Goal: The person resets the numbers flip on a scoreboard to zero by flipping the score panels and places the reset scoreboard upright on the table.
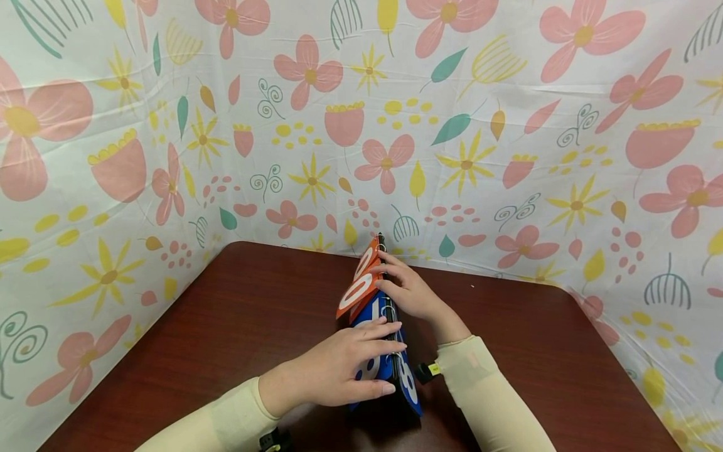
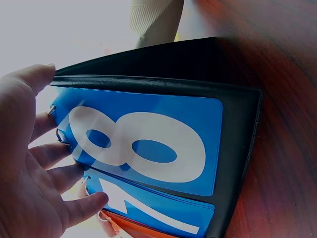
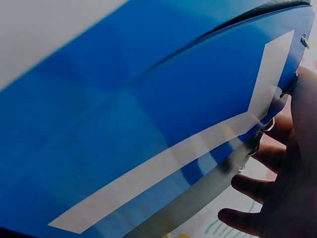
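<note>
A tent-shaped flip scoreboard (image 1: pixel 390 326) stands with its ringed spine pointing away from me. Blue number cards are at the near end and orange cards (image 1: pixel 359 292) with white zeros at the far end. My left hand (image 1: pixel 339 361) lies over the near end of the spine, fingers fairly straight across the rings. In the left wrist view, its thumb is at the black cover's (image 2: pixel 242 129) top corner, beside a blue card (image 2: pixel 208 144) showing 8. My right hand (image 1: pixel 415 292) touches the spine farther along, fingers extended by the orange cards. A blue card (image 3: pixel 198 99) with a white figure fills much of the right wrist view.
The scoreboard stands on a dark reddish-brown table (image 1: pixel 254 301). A white flower-print cloth (image 1: pixel 316 138) hangs behind and along both sides of it. Small black devices with yellow labels are worn at the left wrist (image 1: pixel 275 441) and right wrist (image 1: pixel 427 371).
</note>
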Motion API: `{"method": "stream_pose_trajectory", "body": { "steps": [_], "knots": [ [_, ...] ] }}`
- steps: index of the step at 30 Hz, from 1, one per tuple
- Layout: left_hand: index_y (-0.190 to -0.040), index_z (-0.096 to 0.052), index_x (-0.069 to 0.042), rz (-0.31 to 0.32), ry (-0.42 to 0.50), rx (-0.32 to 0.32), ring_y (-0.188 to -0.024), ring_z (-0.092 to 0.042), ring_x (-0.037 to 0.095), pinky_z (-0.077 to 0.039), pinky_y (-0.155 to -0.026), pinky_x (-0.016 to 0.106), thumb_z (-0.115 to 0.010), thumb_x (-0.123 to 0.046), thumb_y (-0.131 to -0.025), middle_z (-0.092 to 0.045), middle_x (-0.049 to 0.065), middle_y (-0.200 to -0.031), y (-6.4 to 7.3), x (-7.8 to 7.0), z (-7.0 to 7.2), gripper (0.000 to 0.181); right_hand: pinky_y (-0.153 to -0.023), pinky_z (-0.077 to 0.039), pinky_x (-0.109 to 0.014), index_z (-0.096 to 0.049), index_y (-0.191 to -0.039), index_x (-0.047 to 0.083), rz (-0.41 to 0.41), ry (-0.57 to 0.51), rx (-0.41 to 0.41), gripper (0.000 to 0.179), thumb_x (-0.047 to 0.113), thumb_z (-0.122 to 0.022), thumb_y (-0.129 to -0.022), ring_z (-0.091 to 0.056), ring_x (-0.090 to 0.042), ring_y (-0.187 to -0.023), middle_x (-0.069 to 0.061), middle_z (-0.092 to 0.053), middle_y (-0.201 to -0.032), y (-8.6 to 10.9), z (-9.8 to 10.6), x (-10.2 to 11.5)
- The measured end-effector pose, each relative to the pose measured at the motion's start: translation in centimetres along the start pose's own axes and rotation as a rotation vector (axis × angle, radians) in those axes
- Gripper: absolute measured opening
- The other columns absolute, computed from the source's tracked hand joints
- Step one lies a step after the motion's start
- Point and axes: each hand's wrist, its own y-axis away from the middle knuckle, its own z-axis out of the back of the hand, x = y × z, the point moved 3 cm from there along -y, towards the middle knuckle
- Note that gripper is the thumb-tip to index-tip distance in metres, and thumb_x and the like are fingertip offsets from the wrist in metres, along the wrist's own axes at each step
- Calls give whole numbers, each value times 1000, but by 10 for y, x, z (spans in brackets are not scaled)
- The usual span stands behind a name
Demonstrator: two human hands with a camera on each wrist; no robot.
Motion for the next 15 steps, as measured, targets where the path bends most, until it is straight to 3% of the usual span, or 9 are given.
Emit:
{"method": "stream_pose_trajectory", "body": {
  "steps": [8,15],
  "knots": [
    [-153,-49,-26,-16,-21,-5,-157,-32,27,-40,-120,53,-52,-52,-105,-33,-3,-168,0,0,-1,55,-123,-24,-67,-38,-161,18,-15,-67,8,60,30,-58,-105,-21,-32,-160,-7,-25,-172,3,-1,-8],
    [-154,-49,-26,-9,-13,-4,-158,-30,26,-40,-120,53,-52,-52,-104,-32,-4,-168,0,0,-2,56,-124,-25,-66,-32,-163,23,-23,-69,8,64,33,-58,-105,-22,-29,-160,-3,-24,-172,3,-2,-13]
  ]
}}
